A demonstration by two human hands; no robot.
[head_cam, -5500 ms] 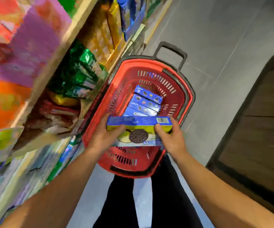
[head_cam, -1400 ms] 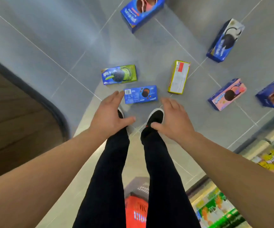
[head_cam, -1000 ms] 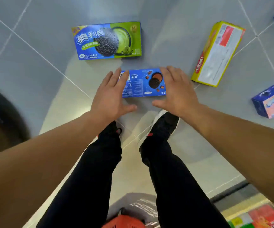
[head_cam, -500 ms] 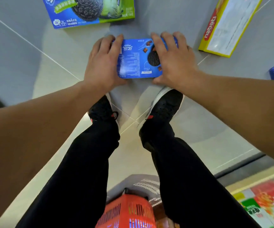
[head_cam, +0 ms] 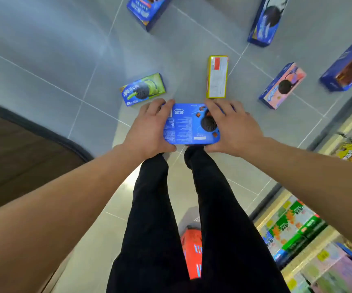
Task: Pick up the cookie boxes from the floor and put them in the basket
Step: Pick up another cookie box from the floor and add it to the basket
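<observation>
Now my left hand (head_cam: 149,132) and right hand (head_cam: 234,129) clamp the ends of the blue box (head_cam: 191,124), held level above the floor (head_cam: 44,49) so it can go to the basket (head_cam: 191,250) behind my legs.

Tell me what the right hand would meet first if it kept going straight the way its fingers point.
Probably the yellow box, lying on the floor just beyond the right hand; depth is unclear since the hand looks raised.
</observation>
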